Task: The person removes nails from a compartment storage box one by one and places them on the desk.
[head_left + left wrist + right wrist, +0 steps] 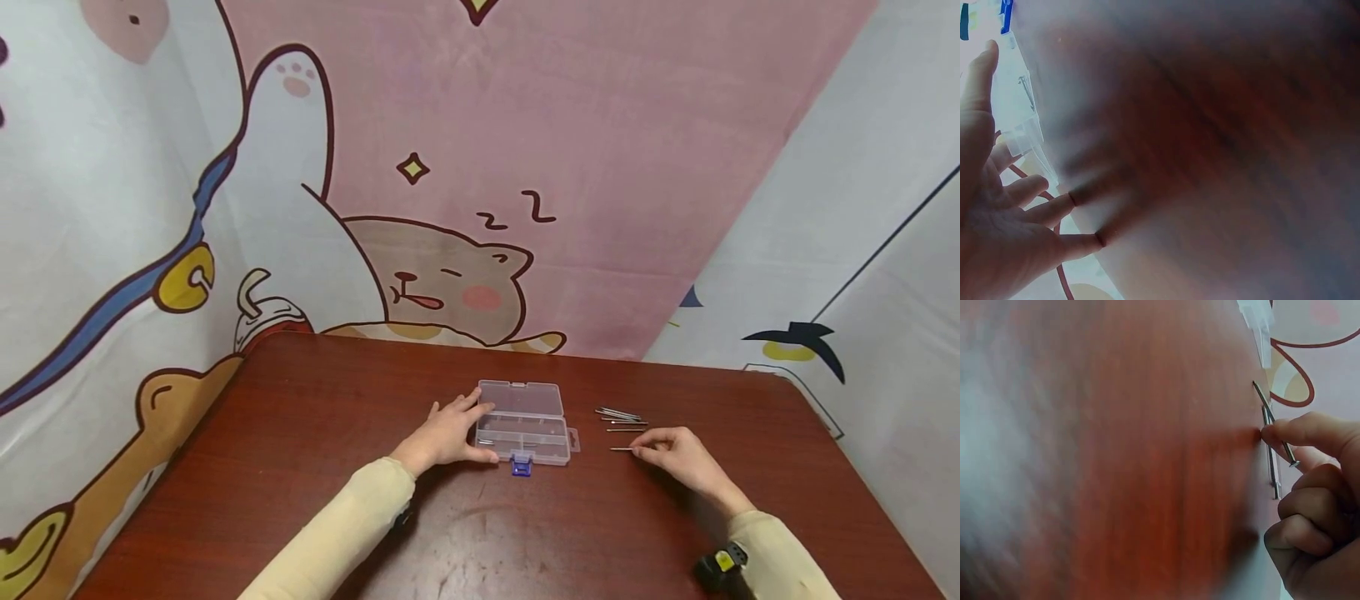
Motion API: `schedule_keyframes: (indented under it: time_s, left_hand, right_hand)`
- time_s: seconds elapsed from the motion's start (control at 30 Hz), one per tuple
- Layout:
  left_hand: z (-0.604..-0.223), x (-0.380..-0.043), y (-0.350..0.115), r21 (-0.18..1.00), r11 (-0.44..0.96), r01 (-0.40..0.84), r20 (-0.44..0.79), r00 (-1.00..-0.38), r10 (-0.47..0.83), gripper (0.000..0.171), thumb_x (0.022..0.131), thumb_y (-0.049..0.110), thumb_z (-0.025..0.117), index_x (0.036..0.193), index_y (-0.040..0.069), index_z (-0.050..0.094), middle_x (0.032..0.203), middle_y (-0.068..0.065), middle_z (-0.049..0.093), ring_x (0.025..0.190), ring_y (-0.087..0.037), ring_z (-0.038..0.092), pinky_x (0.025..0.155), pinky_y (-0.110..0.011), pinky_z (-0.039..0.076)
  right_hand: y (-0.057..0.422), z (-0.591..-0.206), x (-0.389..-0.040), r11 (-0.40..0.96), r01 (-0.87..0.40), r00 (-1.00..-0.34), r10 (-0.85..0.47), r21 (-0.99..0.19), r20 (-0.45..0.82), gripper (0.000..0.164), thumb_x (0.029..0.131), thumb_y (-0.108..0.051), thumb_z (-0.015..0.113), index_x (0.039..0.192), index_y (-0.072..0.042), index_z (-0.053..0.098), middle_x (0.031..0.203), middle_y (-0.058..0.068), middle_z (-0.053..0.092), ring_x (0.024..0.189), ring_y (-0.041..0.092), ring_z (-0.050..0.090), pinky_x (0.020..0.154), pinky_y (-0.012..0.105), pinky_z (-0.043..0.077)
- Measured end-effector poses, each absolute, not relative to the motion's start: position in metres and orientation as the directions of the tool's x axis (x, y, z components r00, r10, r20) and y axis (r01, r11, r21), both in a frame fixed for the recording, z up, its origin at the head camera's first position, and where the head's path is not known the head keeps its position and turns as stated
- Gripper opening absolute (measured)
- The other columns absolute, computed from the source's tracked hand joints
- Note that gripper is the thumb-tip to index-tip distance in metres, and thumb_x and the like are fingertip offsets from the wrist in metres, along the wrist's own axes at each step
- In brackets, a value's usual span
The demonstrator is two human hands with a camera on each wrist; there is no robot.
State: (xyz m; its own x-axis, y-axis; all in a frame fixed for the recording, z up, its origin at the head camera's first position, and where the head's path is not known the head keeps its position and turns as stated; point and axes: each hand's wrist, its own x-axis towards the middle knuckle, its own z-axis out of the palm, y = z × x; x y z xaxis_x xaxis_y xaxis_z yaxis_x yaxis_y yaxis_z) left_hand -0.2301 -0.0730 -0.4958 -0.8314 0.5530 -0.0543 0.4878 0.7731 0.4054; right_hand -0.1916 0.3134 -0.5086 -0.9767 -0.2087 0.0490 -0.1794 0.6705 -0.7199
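A clear plastic compartment box (553, 457) lies on the table with its lid (521, 397) swung back and a blue latch (521, 467) at the front. My left hand (447, 431) rests at its left side, fingers spread, the thumb by the front corner and a fingertip near the lid. Inside the front left compartment lie small nails (1026, 92). To the right of the box, my right hand (678, 457) pinches a nail (1289, 452) between thumb and forefinger, just above the tabletop. Behind that hand lie several loose nails (619, 414), roughly side by side.
The box stands on a brown wooden table (375, 375). A cloth with cartoon animals (450, 275) hangs behind it and along the sides. A clear hanging tab (574, 440) sticks out from the box's right side.
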Motion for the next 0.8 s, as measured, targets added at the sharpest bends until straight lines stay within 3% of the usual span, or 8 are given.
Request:
schedule_keyframes:
  time_s: [0.37,0.8]
  left_hand:
    - [-0.496,-0.229,-0.073,0.41,0.775,0.481,-0.063,-0.833,0.55,0.088,0.075,0.058,0.074,0.145,0.013,0.045,0.156,-0.016,0.025,0.136,-0.041,0.032,0.102,-0.067,0.023]
    - [-0.497,-0.229,-0.072,0.406,0.78,0.476,-0.066,-0.836,0.545,0.088,0.076,0.058,0.074,0.145,0.014,0.045,0.156,-0.016,0.025,0.137,-0.041,0.031,0.102,-0.068,0.023]
  right_hand:
    - [0.326,-0.504,-0.202,0.745,-0.133,-0.985,-0.175,-0.654,0.0,0.008,0.085,-0.01,0.073,0.091,-0.005,0.075,0.054,-0.006,0.043,0.048,0.006,0.033,0.049,0.024,0.03]
    - [0.327,-0.501,-0.209,0.786,-0.204,-0.977,-0.201,-0.584,0.071,0.005,0.084,-0.005,0.073,0.088,-0.006,0.073,0.055,-0.007,0.041,0.05,0.006,0.031,0.049,0.025,0.027]
